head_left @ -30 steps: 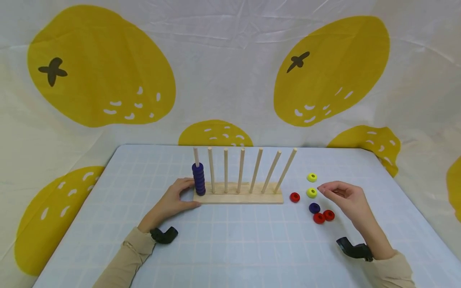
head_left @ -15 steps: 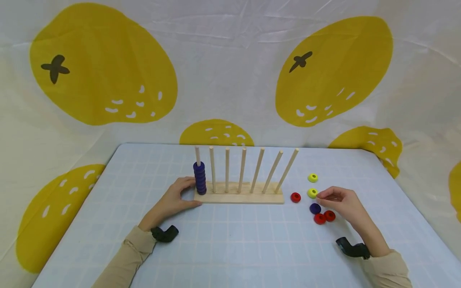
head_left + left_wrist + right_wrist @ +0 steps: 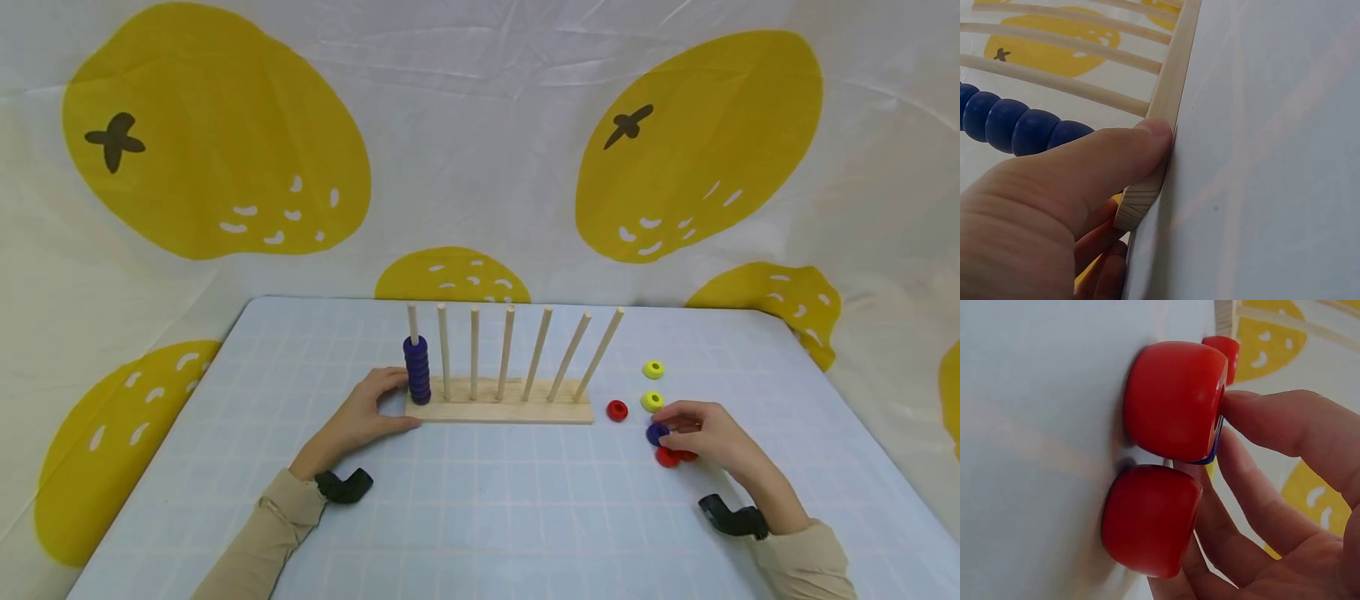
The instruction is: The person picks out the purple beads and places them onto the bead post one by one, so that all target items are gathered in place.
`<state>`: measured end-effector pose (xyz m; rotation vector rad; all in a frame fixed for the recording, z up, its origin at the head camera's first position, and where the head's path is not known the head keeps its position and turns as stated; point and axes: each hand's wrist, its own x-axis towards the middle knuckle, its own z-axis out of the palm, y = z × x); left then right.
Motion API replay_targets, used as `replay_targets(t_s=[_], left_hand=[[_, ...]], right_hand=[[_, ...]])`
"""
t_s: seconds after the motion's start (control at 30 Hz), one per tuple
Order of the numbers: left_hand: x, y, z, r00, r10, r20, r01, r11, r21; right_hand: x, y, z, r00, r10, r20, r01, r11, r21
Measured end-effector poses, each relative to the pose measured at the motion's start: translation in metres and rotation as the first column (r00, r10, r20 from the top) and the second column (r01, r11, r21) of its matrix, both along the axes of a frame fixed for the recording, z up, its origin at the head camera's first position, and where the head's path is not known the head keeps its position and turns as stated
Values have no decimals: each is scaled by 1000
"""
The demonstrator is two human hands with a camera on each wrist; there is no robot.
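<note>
My left hand grips the left end of a wooden bead rack's base, thumb in front and fingers behind. The rack carries a row of upright pegs; several stacked blue beads fill most of the leftmost one. At the right, my right hand has its thumb and fingers around a loose blue bead on the table. In the right wrist view two red beads stand in front and mostly hide that blue bead, so the finger contact is only partly seen.
Two yellow beads lie just beyond the right hand. A single red bead sits between the rack and the right hand. The table has a pale checked cover, and a fruit-print cloth hangs behind it.
My right hand has moved toward me and slightly left, from beside the nearer yellow bead down to the blue bead. The left hand keeps its hold on the rack.
</note>
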<state>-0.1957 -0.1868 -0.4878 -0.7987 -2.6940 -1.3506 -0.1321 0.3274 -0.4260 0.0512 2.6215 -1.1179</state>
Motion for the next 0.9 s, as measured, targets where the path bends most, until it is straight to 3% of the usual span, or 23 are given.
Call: replay_targets(t_s=[0.9], left_hand=[[0,1,2,1000,0,-2,0,1000,5]], right_hand=[[2,-15,-1,998,-29,-62,34,996,83]])
